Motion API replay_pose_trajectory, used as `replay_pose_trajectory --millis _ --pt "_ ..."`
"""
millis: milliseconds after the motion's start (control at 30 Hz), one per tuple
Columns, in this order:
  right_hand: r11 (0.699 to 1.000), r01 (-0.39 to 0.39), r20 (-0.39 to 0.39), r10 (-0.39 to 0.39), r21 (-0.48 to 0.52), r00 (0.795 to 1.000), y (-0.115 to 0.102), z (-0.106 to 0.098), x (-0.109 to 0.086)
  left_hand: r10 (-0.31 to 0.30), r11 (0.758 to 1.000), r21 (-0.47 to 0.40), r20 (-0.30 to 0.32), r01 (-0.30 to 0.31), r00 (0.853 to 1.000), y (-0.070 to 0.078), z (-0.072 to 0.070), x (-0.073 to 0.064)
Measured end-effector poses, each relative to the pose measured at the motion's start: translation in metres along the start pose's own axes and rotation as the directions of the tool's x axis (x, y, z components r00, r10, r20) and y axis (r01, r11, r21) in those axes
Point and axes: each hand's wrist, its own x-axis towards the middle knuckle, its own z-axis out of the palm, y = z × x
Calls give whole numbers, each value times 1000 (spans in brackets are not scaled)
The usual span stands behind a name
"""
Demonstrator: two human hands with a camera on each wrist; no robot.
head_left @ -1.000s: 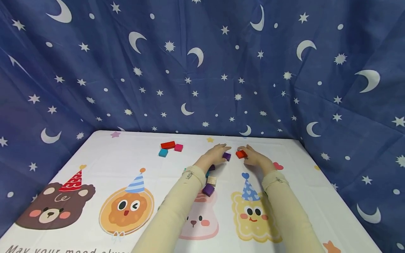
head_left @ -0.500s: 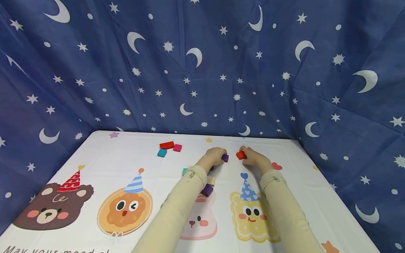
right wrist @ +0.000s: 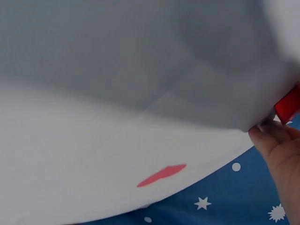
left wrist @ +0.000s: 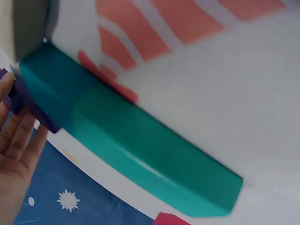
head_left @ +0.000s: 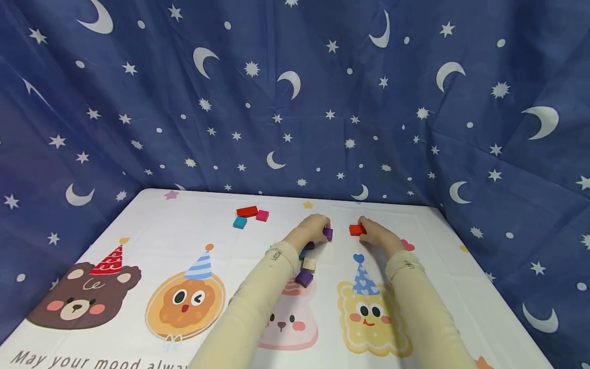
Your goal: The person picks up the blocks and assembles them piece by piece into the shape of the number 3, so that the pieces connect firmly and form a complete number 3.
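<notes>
In the head view my left hand (head_left: 314, 228) pinches a small purple block (head_left: 328, 234) near the far side of the table. The left wrist view shows the thumb and fingers around it at the left edge. Across a short gap, my right hand (head_left: 377, 237) grips a red block (head_left: 356, 230), its fingers curled behind it. Only a corner of that red block shows in the right wrist view, beside the fingers. Just below the left hand lie a dark purple block (head_left: 310, 245), a cream block (head_left: 309, 264) and another purple block (head_left: 304, 278); the left forearm partly covers teal blocks (left wrist: 154, 154).
Farther left stand a long red block (head_left: 247, 211), a pink block (head_left: 262, 216) and a blue-teal block (head_left: 239, 222). The white tablecloth (head_left: 193, 215) carries printed cartoon faces. A blue curtain (head_left: 295, 148) with moons and stars rises behind the table's far edge.
My left fingers, stretched out past the purple block a second ago, have curled around it. The red block in my right hand has turned slightly, and the gap between the two held blocks has widened.
</notes>
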Motion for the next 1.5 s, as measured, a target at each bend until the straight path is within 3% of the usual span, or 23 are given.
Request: replay_pose_trajectory --millis 67,133,200,267,433,667,1000,1500 --pt "1000 -20 -4 20 -6 1000 -51 -31 -35 14 1000 5 -3 -14 1000 -1 -4 -1" --pt "999 -6 -14 6 -37 1000 -65 -41 -53 18 1000 -7 -14 -18 1000 -3 -8 -2" --pt "997 24 -60 -28 -69 998 -65 -41 -59 17 999 -43 -36 -19 999 -6 -10 -4" --pt "992 61 -135 -76 -113 988 -52 -34 -52 12 996 -93 -53 -17 999 -9 -13 -7" --pt "983 45 -229 -85 -176 970 -57 -34 -54 32 984 -170 -78 -45 996 -18 -19 -13" --pt "990 43 -227 -73 -134 971 -69 -37 -59 33 982 -185 -93 -50 995 -27 -24 -21" --pt "996 80 -302 -85 -28 949 -93 -36 -70 74 973 -211 -116 -97 990 -39 -30 -39" --pt "985 164 -398 -133 44 908 -126 -29 -94 134 959 -227 -164 -170 977 -53 -41 -84"
